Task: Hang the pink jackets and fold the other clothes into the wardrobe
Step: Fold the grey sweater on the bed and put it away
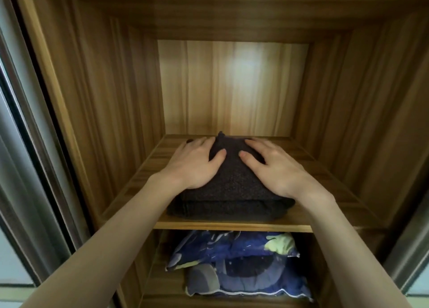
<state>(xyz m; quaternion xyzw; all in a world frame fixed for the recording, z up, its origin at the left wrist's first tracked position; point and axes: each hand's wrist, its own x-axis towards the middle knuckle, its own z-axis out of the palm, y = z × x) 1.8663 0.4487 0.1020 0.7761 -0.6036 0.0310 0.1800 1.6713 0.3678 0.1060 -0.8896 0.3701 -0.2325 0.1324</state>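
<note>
Warm wooden panelling (232, 87), glare spot on back, grey sliding door (21, 145) at left.

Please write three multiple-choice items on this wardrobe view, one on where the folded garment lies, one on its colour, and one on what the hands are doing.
1. Where does the folded garment lie?
A. on the wooden shelf above the compartment with the blue bedding
B. in the lower compartment, under the bedding
C. on a hanger

2. What colour is the folded garment?
A. pink
B. dark grey
C. white

3. How do the left hand and the right hand lie?
A. both hang away from the garment
B. one holds a hanger
C. both rest flat on top of the garment, fingers straight

Answers:
1 A: the garment sits on the shelf, with the blue bedding in the compartment below.
2 B: its knit looks dark grey, almost black.
3 C: both palms lie on it, one on each side.
</note>
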